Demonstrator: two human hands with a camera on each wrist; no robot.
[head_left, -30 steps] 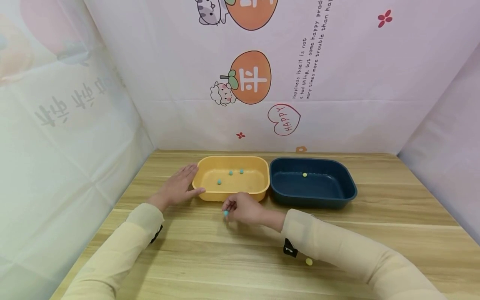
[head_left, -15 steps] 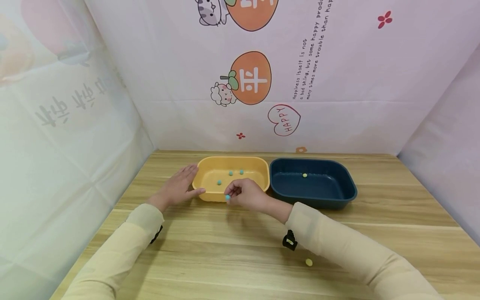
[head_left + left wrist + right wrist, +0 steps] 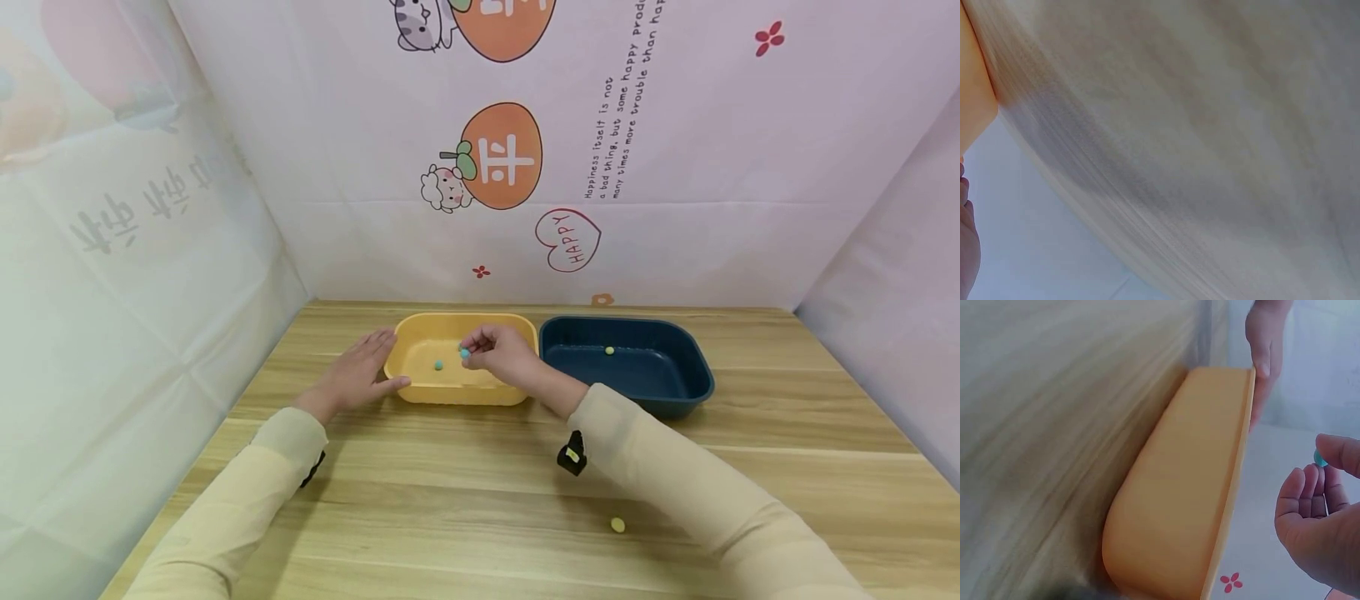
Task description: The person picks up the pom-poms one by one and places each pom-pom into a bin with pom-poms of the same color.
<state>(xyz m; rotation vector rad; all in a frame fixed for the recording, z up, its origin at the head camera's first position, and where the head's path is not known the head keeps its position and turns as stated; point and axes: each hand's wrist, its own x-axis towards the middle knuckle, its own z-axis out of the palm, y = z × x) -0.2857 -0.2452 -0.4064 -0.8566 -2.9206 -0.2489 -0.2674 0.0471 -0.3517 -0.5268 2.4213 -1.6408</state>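
Note:
In the head view my right hand (image 3: 506, 358) pinches a small light-blue ball (image 3: 465, 353) between thumb and fingers, over the yellow bin (image 3: 450, 394). The right wrist view shows the ball (image 3: 1319, 457) at the fingertips, above the bin's rim. My left hand (image 3: 356, 372) rests against the bin's left end, its fingers straight and thumb at the front rim. Another blue ball (image 3: 438, 365) lies on the bin floor. The right hand hides part of the bin's inside. The left wrist view shows mostly blurred table and a sliver of bin (image 3: 974, 81).
A dark blue bin (image 3: 626, 402) stands right beside the yellow one, with a small yellow ball (image 3: 610, 351) inside. One more yellow piece (image 3: 617, 525) lies on the wooden table (image 3: 420, 508) near the right forearm. Printed cloth walls (image 3: 360, 225) close off the back and sides.
My right hand has carried the blue ball up from in front of the yellow bin, over its front rim to above its inside. The left hand stays where it was.

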